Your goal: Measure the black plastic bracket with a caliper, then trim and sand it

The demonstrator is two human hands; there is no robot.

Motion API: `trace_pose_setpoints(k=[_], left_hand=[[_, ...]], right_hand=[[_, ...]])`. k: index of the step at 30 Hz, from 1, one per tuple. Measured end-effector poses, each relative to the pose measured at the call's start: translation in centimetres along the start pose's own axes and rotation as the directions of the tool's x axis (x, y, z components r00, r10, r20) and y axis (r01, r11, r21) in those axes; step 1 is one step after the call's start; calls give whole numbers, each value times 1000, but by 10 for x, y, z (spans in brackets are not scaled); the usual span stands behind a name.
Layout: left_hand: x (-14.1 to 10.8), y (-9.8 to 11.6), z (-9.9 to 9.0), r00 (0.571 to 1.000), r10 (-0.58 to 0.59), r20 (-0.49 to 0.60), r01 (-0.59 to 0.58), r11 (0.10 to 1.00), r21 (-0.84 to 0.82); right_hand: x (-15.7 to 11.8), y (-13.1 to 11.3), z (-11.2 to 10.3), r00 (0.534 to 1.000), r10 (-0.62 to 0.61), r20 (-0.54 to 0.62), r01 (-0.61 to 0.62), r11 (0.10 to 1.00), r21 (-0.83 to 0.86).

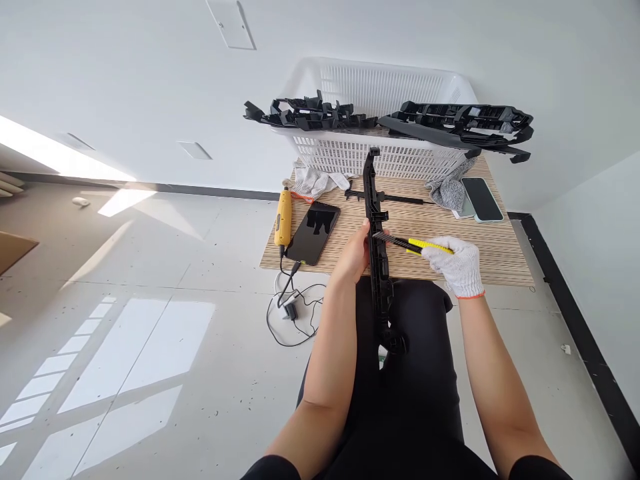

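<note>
A long black plastic part [377, 260] runs upright through the view, from above the table down over my lap. My bare left hand [356, 250] is closed around its middle from the left side. In my right hand [455, 263], which wears a white knit glove with an orange cuff, is a yellow-and-black utility knife [417, 246]. Its dark blade points left, and its tip is at the part's middle, close to my left fingers. Whether the blade edge presses on the plastic I cannot tell.
A white basket [330, 147] at the back carries black plastic parts [460, 123] across its rim. On the wooden table [480, 250] lie a yellow rotary tool [283, 217], a dark phone [314, 233], white gloves [317, 181], a black caliper-like tool [407, 199], a grey cloth [447, 192] and another phone [483, 199]. Cables [300, 313] hang at left.
</note>
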State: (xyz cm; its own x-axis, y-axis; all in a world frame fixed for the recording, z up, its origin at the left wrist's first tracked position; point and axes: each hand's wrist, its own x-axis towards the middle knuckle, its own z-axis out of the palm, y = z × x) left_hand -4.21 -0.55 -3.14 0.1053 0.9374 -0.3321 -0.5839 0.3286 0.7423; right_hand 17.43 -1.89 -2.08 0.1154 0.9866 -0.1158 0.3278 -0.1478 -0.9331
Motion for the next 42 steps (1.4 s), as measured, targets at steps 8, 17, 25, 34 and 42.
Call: trace_pose_setpoints(k=[8, 17, 25, 34, 42], left_hand=[[-1, 1, 2, 1000, -8, -19, 9, 1000, 4], [-1, 1, 3, 1000, 5, -27, -6, 999, -46], [-4, 1, 5, 1000, 20, -12, -20, 1000, 13], [-8, 5, 6, 1000, -2, 4, 2, 998, 62], [-7, 3, 5, 1000, 6, 1, -6, 997, 78]], right_hand=[[-1, -2, 2, 999, 43, 4, -43, 998, 53], [-2, 1, 4, 996, 28, -90, -21, 997, 69], [-3, -3, 5, 997, 46, -56, -40, 994, 106], [-5, -4, 5, 997, 35, -70, -26, 993, 117], [-6, -6, 6, 995, 24, -94, -15, 996, 90]])
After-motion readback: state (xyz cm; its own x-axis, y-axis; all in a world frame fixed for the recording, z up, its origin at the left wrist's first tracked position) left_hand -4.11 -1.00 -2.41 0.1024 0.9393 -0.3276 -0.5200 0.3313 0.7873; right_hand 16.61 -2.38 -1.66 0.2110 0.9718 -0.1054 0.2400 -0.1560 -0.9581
